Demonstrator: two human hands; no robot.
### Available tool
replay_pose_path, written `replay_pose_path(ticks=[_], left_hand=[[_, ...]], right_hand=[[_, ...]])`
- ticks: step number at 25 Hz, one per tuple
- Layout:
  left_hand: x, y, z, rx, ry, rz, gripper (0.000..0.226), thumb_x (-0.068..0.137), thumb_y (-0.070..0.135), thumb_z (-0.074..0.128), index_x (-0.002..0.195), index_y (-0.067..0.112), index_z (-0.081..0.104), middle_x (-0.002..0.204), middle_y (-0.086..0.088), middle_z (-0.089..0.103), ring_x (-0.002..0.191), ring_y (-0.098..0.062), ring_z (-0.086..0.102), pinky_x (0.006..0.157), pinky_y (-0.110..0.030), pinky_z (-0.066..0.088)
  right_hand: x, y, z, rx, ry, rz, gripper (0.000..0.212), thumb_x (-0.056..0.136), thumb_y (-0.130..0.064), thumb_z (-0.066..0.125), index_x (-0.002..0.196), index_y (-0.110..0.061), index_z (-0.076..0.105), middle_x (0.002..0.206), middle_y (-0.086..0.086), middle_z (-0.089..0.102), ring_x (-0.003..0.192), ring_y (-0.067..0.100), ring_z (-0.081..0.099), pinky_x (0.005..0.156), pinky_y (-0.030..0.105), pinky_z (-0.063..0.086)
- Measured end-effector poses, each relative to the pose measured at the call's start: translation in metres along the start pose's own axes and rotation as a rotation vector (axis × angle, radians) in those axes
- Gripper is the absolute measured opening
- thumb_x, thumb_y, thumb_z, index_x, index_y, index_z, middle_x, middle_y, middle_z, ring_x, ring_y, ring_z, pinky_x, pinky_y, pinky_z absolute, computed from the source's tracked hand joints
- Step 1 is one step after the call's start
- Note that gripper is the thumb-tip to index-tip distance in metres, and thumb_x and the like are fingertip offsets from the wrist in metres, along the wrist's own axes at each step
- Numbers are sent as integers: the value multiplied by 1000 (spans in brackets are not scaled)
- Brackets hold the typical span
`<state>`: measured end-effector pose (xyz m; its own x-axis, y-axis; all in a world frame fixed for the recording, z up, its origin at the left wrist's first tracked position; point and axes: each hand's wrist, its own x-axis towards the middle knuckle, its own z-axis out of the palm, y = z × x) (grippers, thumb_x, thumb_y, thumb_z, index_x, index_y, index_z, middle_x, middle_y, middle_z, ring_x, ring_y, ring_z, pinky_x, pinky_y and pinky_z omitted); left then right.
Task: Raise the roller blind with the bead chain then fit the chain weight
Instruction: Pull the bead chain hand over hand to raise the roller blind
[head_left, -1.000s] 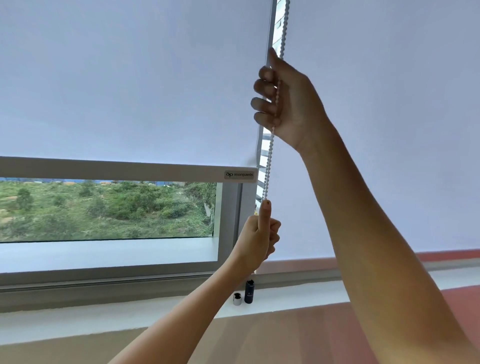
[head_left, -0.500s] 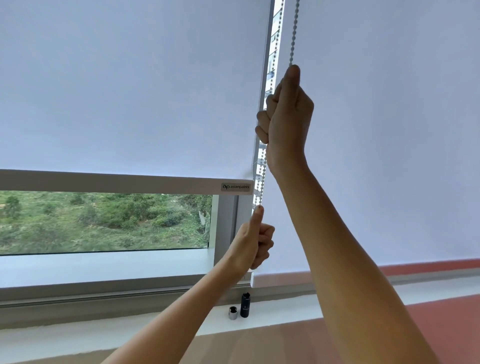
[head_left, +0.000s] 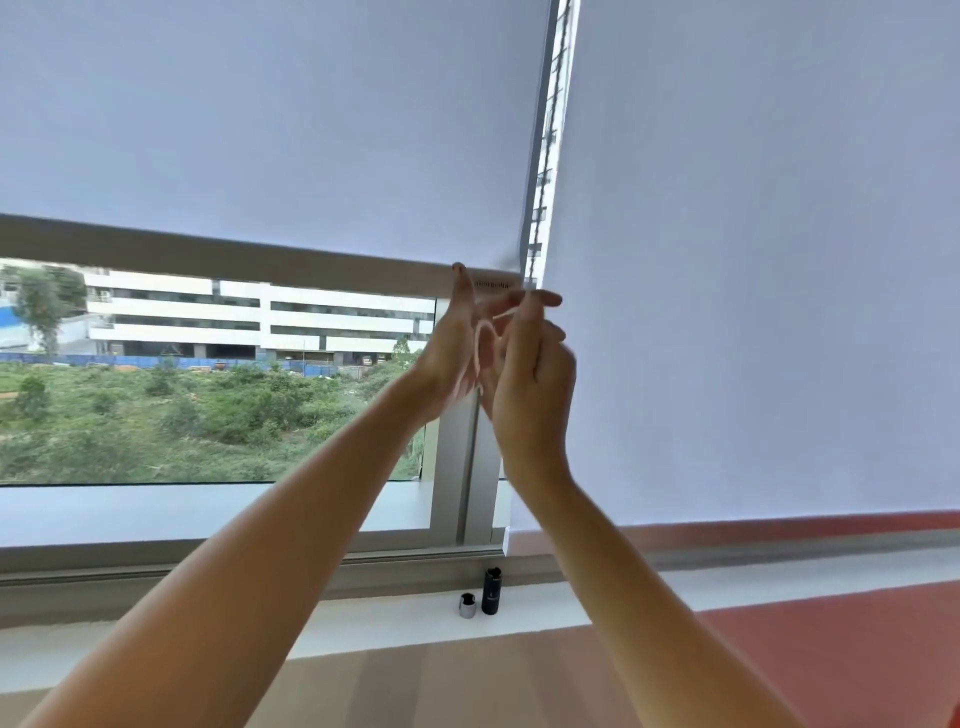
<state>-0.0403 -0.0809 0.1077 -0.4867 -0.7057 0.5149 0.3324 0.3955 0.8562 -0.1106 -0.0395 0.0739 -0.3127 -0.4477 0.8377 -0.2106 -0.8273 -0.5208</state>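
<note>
Bright daylight enters through the uncovered window strip (head_left: 208, 395) at the left and through the narrow gap between the blinds. Both hands, the left hand (head_left: 457, 343) and right hand (head_left: 530, 374), are smeared by motion blur. The blind's bottom bar (head_left: 223, 254) bends with wide-angle distortion.

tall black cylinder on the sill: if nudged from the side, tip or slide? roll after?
The black cylinder stands upright, tall for its narrow base, so it probably tips rather than slides. Once down, its round body would likely roll along the sill. The short silver piece close beside it may get knocked too.
</note>
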Motion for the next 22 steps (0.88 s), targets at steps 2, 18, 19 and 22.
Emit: replay_pose_path(ticks=[2, 18, 19, 22], left_hand=[[1, 9, -2, -11, -44, -12, 93, 90, 62, -9, 125, 4, 55, 94, -13, 67, 76, -25, 61, 72, -36, 51], [-5, 12, 65, 130, 356, 106, 51, 96, 58, 28, 63, 21, 14, 47, 5, 16, 37, -9, 10, 39, -18, 9], [-4, 11, 69, 161, 362, 122, 51, 97, 56, 29, 62, 21, 14, 48, 4, 16, 36, -8, 11, 38, -18, 10], [-1, 8, 76, 219, 398, 184, 55, 100, 47, 30, 52, 21, 18, 47, 3, 15, 35, -7, 12, 36, -15, 13]], right_hand=[[-34, 24, -7, -41, -56, 32, 49, 102, -32, 36, 57, -11, 42, 42, 4, 35, 38, 21, 37, 40, 32, 29], [-90, 55, -30, -1, -99, 248, 48, 99, -49, 33, 56, -28, 26, 43, -10, 22, 38, 10, 21, 42, 25, 20], [-91, 55, -30, 83, -111, 304, 52, 99, -53, 33, 56, -25, 27, 44, -11, 22, 38, 11, 20, 41, 24, 19], [-83, 53, -33, 165, -137, 409, 52, 100, -49, 32, 54, -25, 35, 42, -9, 30, 38, 12, 27, 41, 23, 25]])
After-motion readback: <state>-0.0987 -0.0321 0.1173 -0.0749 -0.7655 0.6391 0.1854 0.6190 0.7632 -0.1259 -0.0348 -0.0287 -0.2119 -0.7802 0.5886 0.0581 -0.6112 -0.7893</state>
